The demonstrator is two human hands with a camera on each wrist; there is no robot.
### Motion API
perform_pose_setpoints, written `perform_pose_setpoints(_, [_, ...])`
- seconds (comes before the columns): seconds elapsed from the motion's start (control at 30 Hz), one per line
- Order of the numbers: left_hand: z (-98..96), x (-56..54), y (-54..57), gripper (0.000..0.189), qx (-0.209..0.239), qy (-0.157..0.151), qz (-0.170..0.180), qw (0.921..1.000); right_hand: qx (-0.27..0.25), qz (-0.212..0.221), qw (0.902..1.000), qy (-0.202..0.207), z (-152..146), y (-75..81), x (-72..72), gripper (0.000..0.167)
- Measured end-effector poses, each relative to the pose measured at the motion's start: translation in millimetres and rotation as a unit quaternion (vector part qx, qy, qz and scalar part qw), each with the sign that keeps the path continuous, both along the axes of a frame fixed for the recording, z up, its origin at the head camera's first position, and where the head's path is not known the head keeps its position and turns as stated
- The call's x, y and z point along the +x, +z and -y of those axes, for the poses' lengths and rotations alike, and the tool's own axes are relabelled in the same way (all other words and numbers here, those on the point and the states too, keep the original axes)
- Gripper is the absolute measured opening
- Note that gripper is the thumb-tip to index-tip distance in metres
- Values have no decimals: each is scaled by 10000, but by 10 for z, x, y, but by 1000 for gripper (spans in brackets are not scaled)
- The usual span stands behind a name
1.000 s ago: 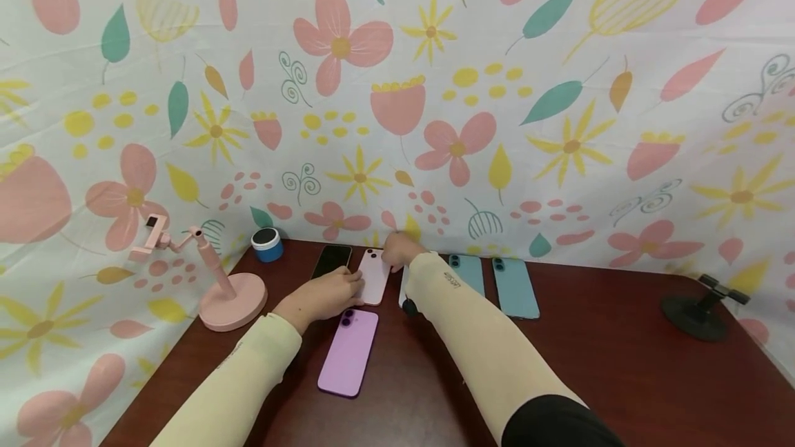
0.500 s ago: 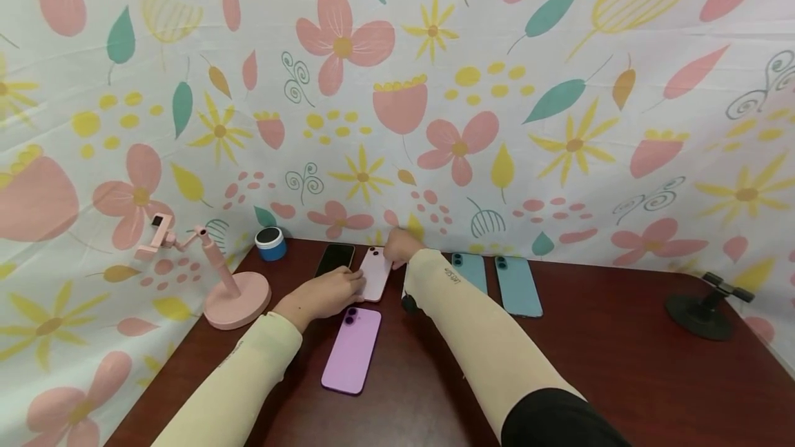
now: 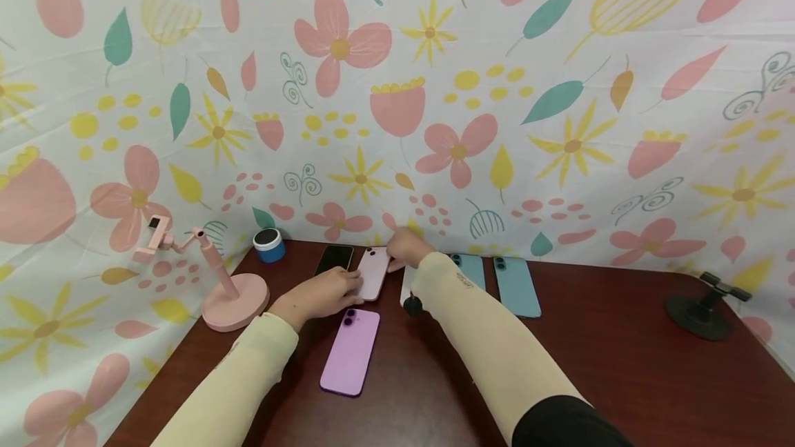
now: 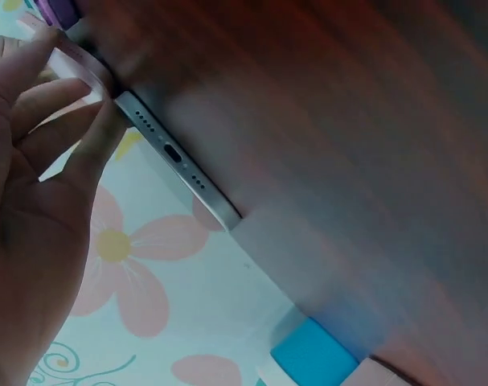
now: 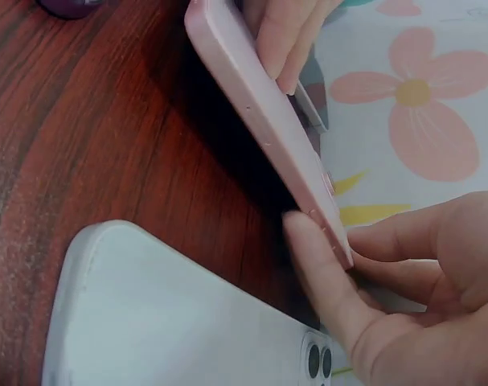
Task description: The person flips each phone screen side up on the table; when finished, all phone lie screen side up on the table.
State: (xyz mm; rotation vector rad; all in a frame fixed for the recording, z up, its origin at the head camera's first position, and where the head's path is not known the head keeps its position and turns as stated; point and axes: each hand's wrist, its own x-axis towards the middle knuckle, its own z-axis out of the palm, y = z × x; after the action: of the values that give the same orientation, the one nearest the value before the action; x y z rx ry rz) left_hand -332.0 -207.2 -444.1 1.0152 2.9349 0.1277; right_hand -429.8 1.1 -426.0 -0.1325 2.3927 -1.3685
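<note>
Below the floral cloth (image 3: 397,178) lies our dark red bench (image 3: 590,364). Our left hand (image 3: 324,292) pinches the pink phone (image 3: 375,271) near its lower end, our right hand (image 3: 406,250) near its camera end — it sits between the black phone (image 3: 333,259) and the white phone (image 5: 171,314). Farther left stands a small blue container (image 3: 269,250).

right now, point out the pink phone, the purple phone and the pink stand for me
Pink phone (image 3: 374,272): head view, middle of its back.
Purple phone (image 3: 350,353): head view, middle of its back.
Pink stand (image 3: 216,264): head view, its slanted pole.
</note>
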Motion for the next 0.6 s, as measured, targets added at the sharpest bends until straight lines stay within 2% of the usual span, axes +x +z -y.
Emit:
perform_pose_setpoints(0.03, [-11, 5, 0, 34, 65, 62, 65, 9999, -184, 67, 9998, -32, -16, -18, 0, 4])
perform_pose_setpoints(0.17, [-58, 19, 7, 49, 398, 352, 329, 9980, -1043, 491, 9930, -251, -67, -53, 12, 53])
perform_pose_setpoints(0.27, [-99, 24, 3, 46, 563, 540, 436, 9960, -1319, 644, 9886, -328, -93, -75, 39, 54])
perform_pose_setpoints(0.4, [-153, 36, -6, 36, 744, 760, 407, 9935, -1532, 555, 9857, -428, -113, -120, 66, 51])
perform_pose_setpoints(0.6, [-209, 59, 11, 33, 961, 1067, 534, 9882, -1665, 569, 9826, -600, -117, -89, 113, 47])
